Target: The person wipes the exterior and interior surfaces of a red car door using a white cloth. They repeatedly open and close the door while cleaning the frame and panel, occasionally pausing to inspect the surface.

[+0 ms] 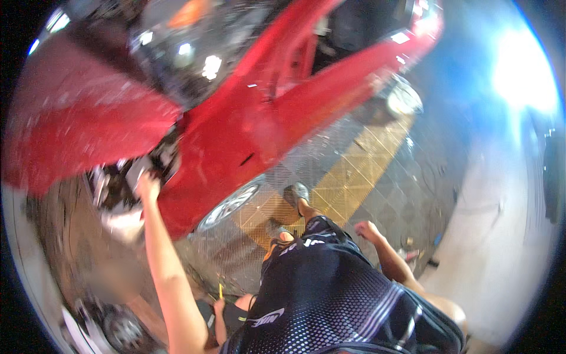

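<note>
Head view shows the left hand (147, 186) pressed with a pale cloth (125, 221) on the front corner of the red car (236, 130), whose long axis runs diagonally to upper right, while the right hand (367, 230), loosely curled and empty, hangs over the open grid floor (359, 171).

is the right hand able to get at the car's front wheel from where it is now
Probably not as it stands: the right hand hangs by the hip, and the person's own legs stand between it and the front wheel.
</note>
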`<state>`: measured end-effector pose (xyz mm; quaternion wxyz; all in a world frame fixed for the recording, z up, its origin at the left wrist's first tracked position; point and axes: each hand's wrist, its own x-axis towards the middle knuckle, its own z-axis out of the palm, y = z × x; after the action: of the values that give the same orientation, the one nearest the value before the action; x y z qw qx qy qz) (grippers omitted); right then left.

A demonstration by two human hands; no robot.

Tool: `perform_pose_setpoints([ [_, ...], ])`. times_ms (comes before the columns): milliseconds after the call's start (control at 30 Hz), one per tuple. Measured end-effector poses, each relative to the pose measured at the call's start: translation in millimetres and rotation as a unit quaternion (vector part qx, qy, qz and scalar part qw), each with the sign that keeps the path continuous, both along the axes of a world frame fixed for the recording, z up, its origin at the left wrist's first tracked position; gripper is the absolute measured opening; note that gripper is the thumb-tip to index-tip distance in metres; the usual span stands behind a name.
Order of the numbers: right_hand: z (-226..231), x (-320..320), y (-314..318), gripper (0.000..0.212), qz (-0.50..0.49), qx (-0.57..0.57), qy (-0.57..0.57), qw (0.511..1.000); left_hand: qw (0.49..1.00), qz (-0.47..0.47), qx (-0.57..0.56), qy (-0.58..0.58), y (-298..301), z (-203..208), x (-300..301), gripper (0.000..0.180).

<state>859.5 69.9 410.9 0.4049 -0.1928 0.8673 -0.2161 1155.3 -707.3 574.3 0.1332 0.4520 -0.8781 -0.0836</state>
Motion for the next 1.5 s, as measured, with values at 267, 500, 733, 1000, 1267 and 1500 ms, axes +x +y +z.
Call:
perform_pose_setpoints([
  [267,-23.0,13.7,25.1,0.016,-0.090,0.001,-0.002,0.996,0.992,0.034,-0.108,-0.046,-18.3,-21.9,16.2,0.023],
  [500,-12.7,60.2,58.1,0.023,-0.158,0.074,-0.015,0.985,0.904,0.227,-0.061,0.357,97.3,26.3,-16.2,0.044],
  [733,-23.0,82.3,83.0,0.019,-0.165,0.127,-0.086,0.974,0.814,-0.013,0.321,0.485,311.6,26.1,-84.8,0.025],
  [1000,-52.0,-8.2,83.2,0.023,-0.248,-0.016,-0.076,0.966,0.872,-0.256,0.357,0.217,484.1,4.0,-159.6,0.010],
  [1267,-55.6,-100.9,217.4,0.026,-0.360,-0.114,-0.095,0.921,0.787,-0.522,0.222,0.243,590.4,94.7,-338.2,0.018],
  [1500,-64.3,-85.0,413.6,0.027,-0.657,-0.067,-0.129,0.740,0.794,-0.450,0.336,0.234,660.2,107.1,-465.7,0.028],
])
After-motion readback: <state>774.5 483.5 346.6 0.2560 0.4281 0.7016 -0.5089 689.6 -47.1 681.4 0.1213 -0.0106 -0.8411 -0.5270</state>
